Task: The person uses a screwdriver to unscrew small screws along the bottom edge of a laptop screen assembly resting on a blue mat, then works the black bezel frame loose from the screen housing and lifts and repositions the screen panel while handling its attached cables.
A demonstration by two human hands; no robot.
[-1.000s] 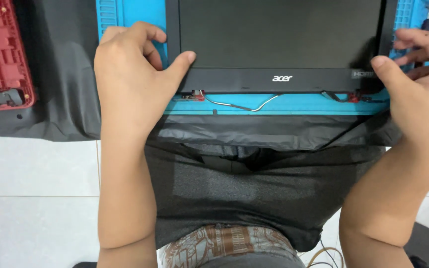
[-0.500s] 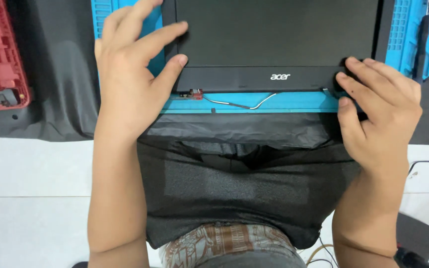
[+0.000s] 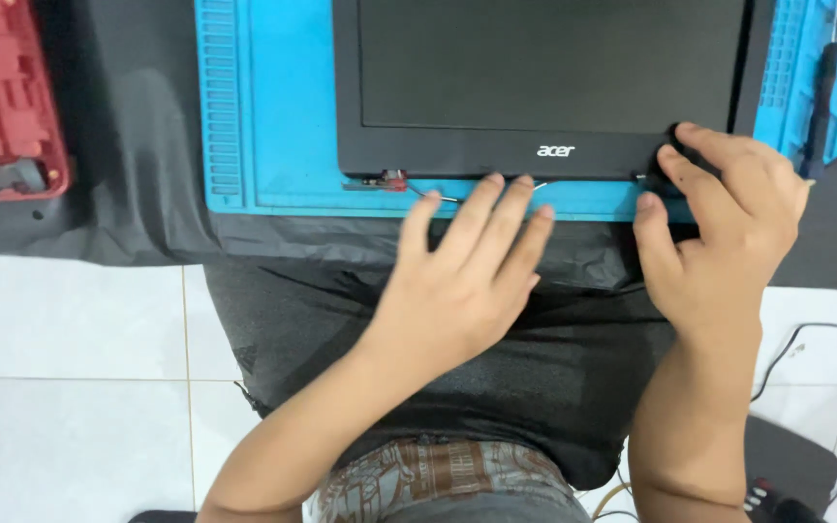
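person's seated w/ a black laptop screen panel [image 3: 544, 82] lying flat on a blue work mat [image 3: 278, 107], panel's near edge running close to the mat's near edge. the mat sits on a dark cloth [image 3: 128, 208] that drapes over the near edge toward the lap. left hand [image 3: 462, 276] is flat, palm down, fingers [image 3: 481, 208] spread apart and holding nothing; tips reach the mat's near edge just below the panel's bottom bezel, touching or right beside the thin white cable [image 3: 481, 194] that runs along there (can't tell which). a small red-and-metal hinge bit [image 3: 385, 180] pokes out at the panel's near-left corner. right hand [image 3: 719, 228] is on the panel's near-right corner, fingers curled over the bezel edge and thumb on the mat below, so clamped on that corner. a red plastic laptop shell [image 3: 2, 102] lies at the far left on the cloth. a dark tool [image 3: 822, 107] rests along the mat's right edge. white floor tiles [image 3: 70, 339] below.
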